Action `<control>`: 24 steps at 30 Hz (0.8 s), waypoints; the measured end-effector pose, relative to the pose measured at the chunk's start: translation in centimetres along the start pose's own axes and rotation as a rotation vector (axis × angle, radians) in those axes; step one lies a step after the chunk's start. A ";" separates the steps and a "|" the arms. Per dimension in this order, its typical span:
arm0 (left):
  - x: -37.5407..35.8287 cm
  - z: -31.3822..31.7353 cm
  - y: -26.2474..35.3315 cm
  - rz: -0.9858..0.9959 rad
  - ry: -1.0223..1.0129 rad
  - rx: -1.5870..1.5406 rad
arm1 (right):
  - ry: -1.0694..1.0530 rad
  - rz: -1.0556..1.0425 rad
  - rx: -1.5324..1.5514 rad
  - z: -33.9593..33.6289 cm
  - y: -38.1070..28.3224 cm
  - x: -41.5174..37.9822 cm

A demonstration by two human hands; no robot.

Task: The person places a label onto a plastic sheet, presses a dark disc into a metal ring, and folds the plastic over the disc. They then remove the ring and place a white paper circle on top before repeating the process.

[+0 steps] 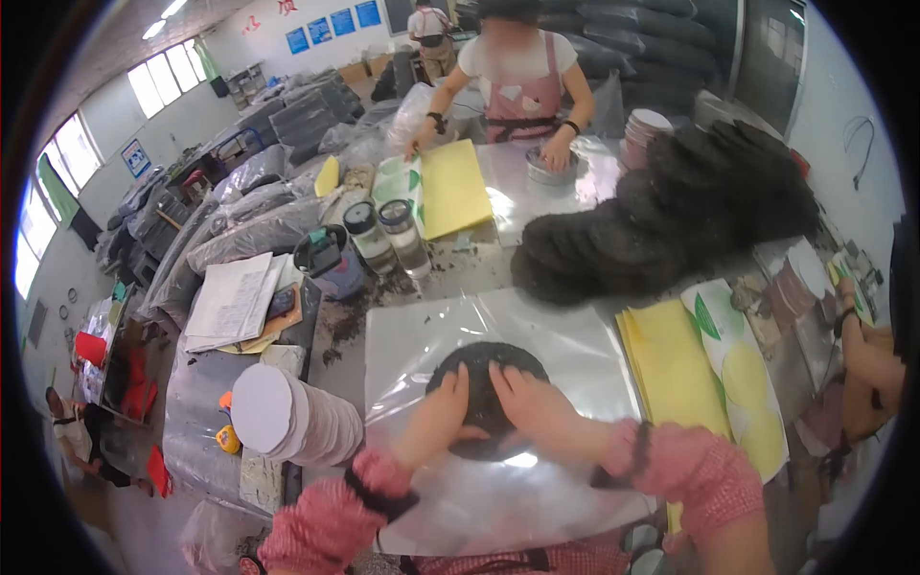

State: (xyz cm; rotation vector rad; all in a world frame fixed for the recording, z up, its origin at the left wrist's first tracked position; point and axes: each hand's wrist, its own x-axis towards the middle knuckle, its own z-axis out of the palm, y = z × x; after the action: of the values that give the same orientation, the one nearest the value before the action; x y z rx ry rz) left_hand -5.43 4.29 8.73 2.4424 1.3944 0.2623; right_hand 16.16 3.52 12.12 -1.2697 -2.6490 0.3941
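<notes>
A round, dark cake that looks like dried seaweed lies on a shiny clear sheet in front of me. My left hand rests on its left side, with the fingers stretched forward over the top and the thumb pointing inward. On the right side, my right hand lies the same way, fingers extended flat on the dark surface. Both hands touch the cake, and its near edge is partly hidden by them.
Dark round cakes are heaped behind to the right. White discs are stacked at left; yellow sheets lie at right. Beyond two jars, a co-worker has one hand at a round metal tin.
</notes>
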 end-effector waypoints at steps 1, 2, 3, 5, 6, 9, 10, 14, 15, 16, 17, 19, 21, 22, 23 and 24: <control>1.7 0.3 -0.1 0.015 -0.130 0.066 | -0.007 0.019 0.000 2.1 -0.1 1.0; 2.3 1.8 0.0 0.031 -0.132 0.059 | -0.039 0.169 -0.019 5.8 1.3 2.7; 2.6 3.5 0.0 -0.005 -0.193 0.139 | -0.066 0.314 -0.039 8.4 2.2 3.9; 3.1 3.4 0.3 -0.023 -0.235 0.181 | -0.017 0.296 0.009 9.7 2.8 4.3; 3.1 3.8 0.3 -0.026 -0.240 0.171 | -0.035 0.253 -0.015 10.2 3.0 4.2; 3.6 5.2 -0.6 -0.047 -0.252 0.165 | -0.241 0.195 -0.143 9.9 2.8 4.8; 4.1 6.9 -1.4 -0.074 -0.264 0.223 | -0.240 0.188 -0.153 10.2 2.9 5.1; 4.6 9.5 -3.9 0.111 -0.196 0.232 | -0.098 0.310 0.076 11.9 4.0 4.5; 4.1 10.7 -4.7 0.273 -0.101 0.288 | -0.063 0.271 0.069 12.2 4.2 4.4; 3.9 9.0 -3.2 0.217 -0.141 0.316 | -0.023 0.230 0.059 12.7 4.5 4.2; 3.8 9.0 -2.3 0.084 -0.125 0.255 | 0.132 0.164 -0.009 13.0 4.4 4.0; 3.6 8.6 -1.0 -0.044 -0.090 0.198 | 0.056 0.226 0.034 11.9 4.2 3.7; 2.8 8.1 -1.1 -0.048 -0.129 0.176 | -0.043 0.148 0.008 9.8 2.5 2.5; 0.8 8.3 -1.9 0.099 0.046 0.104 | -0.056 0.010 -0.087 8.2 1.5 0.7; -1.9 5.9 -0.2 0.110 0.137 -0.057 | 0.047 0.090 0.195 5.1 -1.4 -2.2; -5.2 3.2 2.0 0.050 0.181 -0.203 | 0.300 -0.055 0.239 7.1 -1.6 -5.8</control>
State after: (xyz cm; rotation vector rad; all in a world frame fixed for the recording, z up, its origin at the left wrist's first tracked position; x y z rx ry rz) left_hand -5.44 -1.71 6.49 2.3345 1.3064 0.6187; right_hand 16.64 -3.10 5.60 -1.0857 -2.3028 0.4571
